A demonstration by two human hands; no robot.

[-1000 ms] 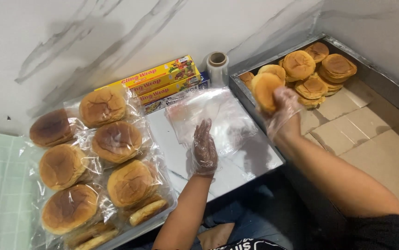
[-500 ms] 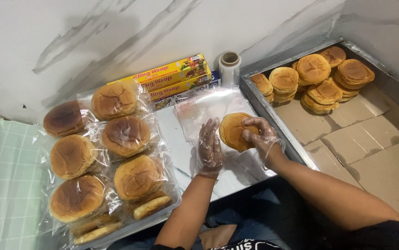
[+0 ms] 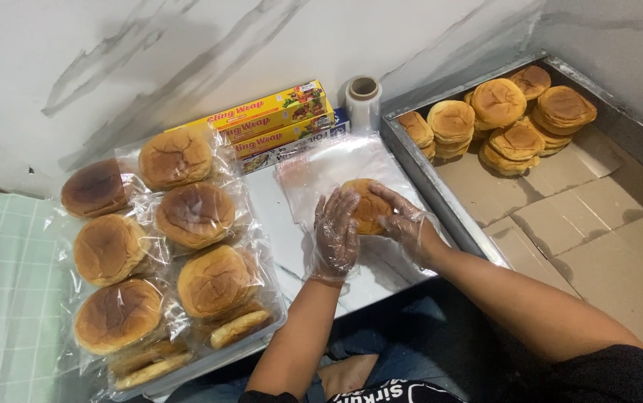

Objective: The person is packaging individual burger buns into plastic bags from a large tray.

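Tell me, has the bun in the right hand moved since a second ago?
Yes. The bun has come out of the metal tray and left onto the clear wrap sheet, held between both gloved hands.

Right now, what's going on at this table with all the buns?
A person in thin clear gloves holds one round bun between the left hand and right hand, over a sheet of clear film laid flat on the table. To the left lie wrapped buns in a tray. To the right, a metal tray lined with cardboard holds stacked unwrapped buns. Boxes of wrap and a roll sit by the wall.
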